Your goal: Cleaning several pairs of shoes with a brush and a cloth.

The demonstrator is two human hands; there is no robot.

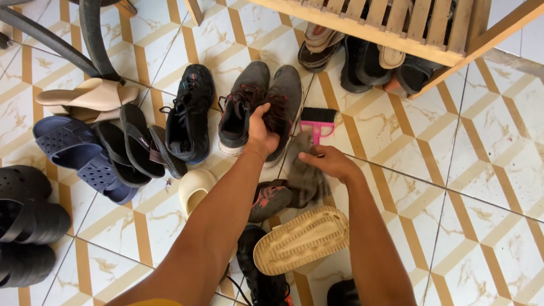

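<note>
The left hand (259, 131) has its fingers curled down between a pair of grey sneakers (262, 107), gripping their inner edges so the two shoes are pinched together. The right hand (330, 162) lies at 4 o'clock from the left, fingers closed around a grey cloth (306, 170) that hangs blurred below the palm.

Just beside the pair at 3 o'clock lies one pink-handled brush (318, 123) with dark bristles. At 9 o'clock of the pair stands one black sneaker (190, 113). Farther out at 9 o'clock lie two black sandals (136, 148), two navy slides (82, 156) and two beige slides (88, 99), stacked. At the far left edge sit black clogs (28, 224), heaped; their count cannot be told.

Below the hands, at 6 o'clock, one cream slide (300, 239) lies sole up, touching a grey and pink shoe (271, 199) that sits under the cloth. Another cream slide (194, 190) lies upright, partly hidden by the left forearm.

At 1 o'clock a wooden rack (396, 31) stands over several dark and brown shoes (362, 59). The floor (481, 170) is white marbled tile with tan bands in a diamond pattern.
</note>
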